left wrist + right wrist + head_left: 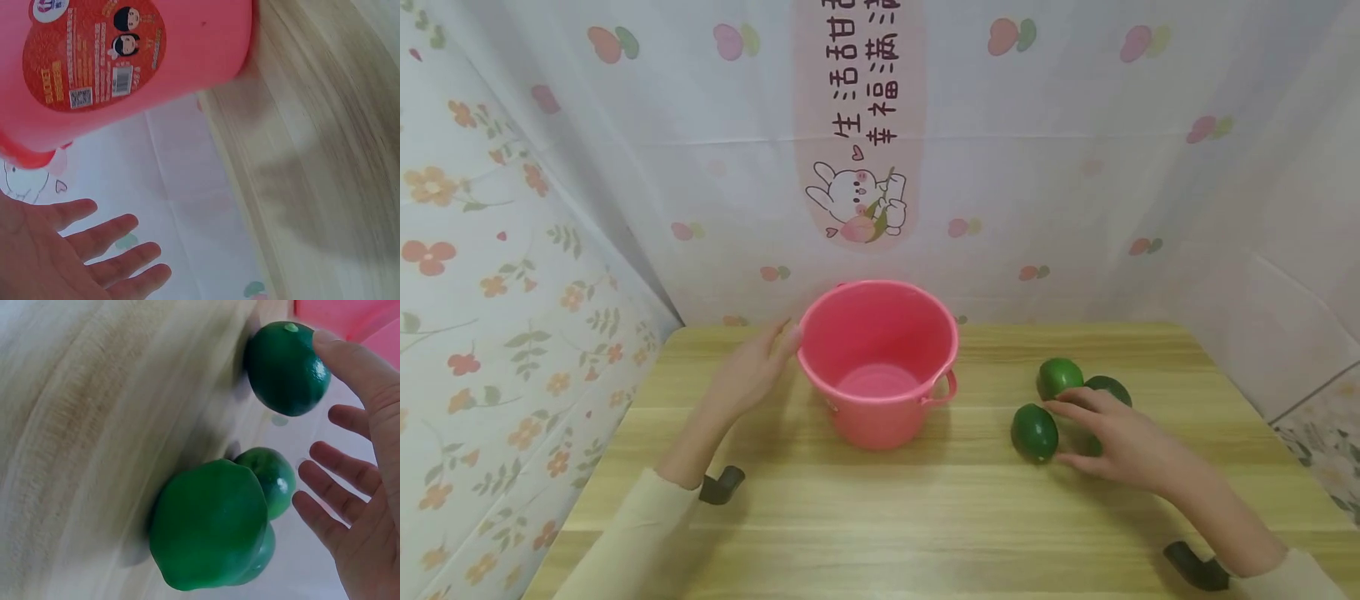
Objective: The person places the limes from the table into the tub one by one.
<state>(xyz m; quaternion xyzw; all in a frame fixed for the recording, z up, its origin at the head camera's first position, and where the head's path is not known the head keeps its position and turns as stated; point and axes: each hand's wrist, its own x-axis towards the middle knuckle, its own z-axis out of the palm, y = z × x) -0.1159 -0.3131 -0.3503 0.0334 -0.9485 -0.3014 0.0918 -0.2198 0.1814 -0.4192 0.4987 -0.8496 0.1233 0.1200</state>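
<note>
Left hand (748, 371) beside pink bucket (880, 421), fingers spread apart; right hand (1127, 442), thumb and fingers apart, at green fruits (1034, 434) on wooden table (880, 517).

The left hand (747, 371) extends forward, its 4 visible fingers (103, 237) straight and spread. The right hand (1123, 442) holds its thumb (359, 365) apart from 4 slightly bent fingers. Both forearms (692, 442) angle inward from pale sleeves (632, 533).

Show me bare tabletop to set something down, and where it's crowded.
Bare: the wooden tabletop before the pink bucket, between the forearms; also a narrower patch between bucket and green fruits. Crowded: around the fruits, beside the right hand, and at the bucket's left, by the left hand.
</note>
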